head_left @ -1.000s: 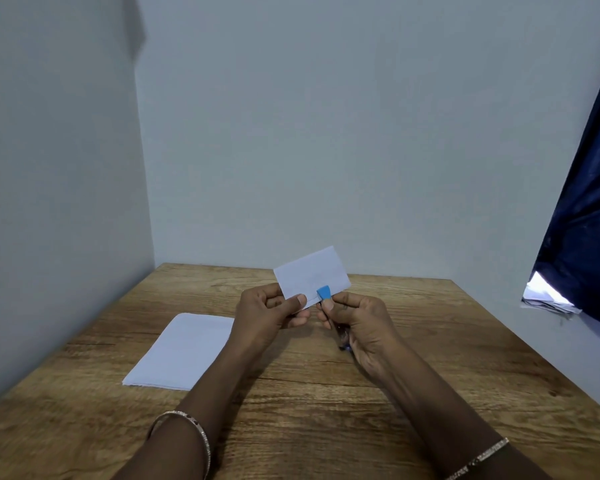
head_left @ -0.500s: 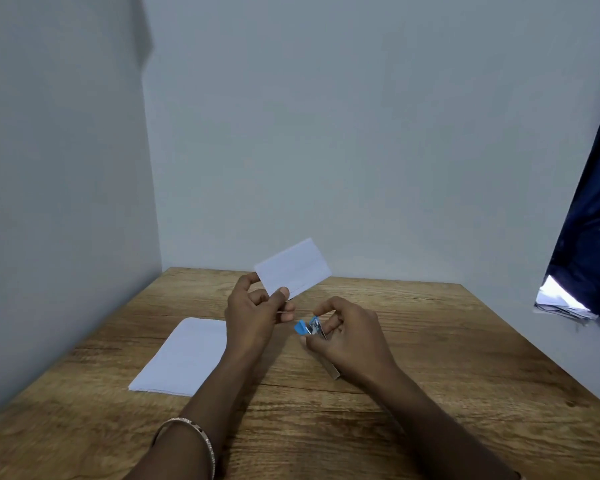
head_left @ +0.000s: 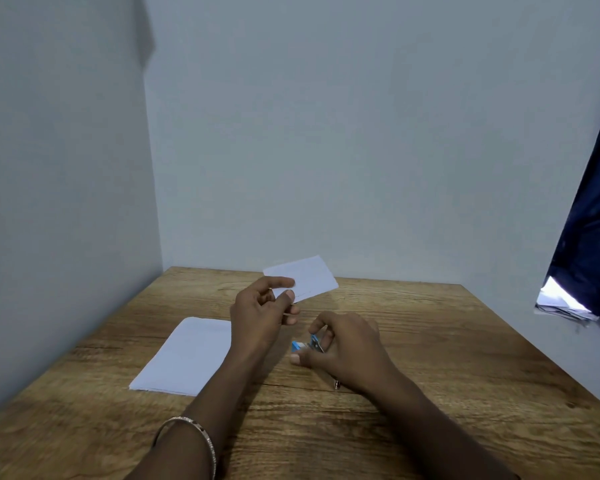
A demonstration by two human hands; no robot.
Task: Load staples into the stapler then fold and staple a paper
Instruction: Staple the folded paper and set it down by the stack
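Observation:
My left hand (head_left: pixel 260 315) pinches a small folded white paper (head_left: pixel 303 278) by its lower left corner and holds it up above the middle of the wooden table (head_left: pixel 447 358). My right hand (head_left: pixel 347 348) rests low on the table, to the right of and below the paper, and grips a small blue and silver stapler (head_left: pixel 305 346). Only the stapler's blue front end and a bit of metal show; my palm hides the rest. The stapler and the paper are apart.
A stack of white sheets (head_left: pixel 187 355) lies flat on the table left of my left forearm. Grey walls close the left and back sides. A dark blue curtain (head_left: pixel 593 237) hangs at the right over some crumpled papers (head_left: pixel 561 301).
The stapler was on the paper's lower edge one second ago. My right hand has since pulled it away and lowered it to the table, while my left hand keeps the paper raised.

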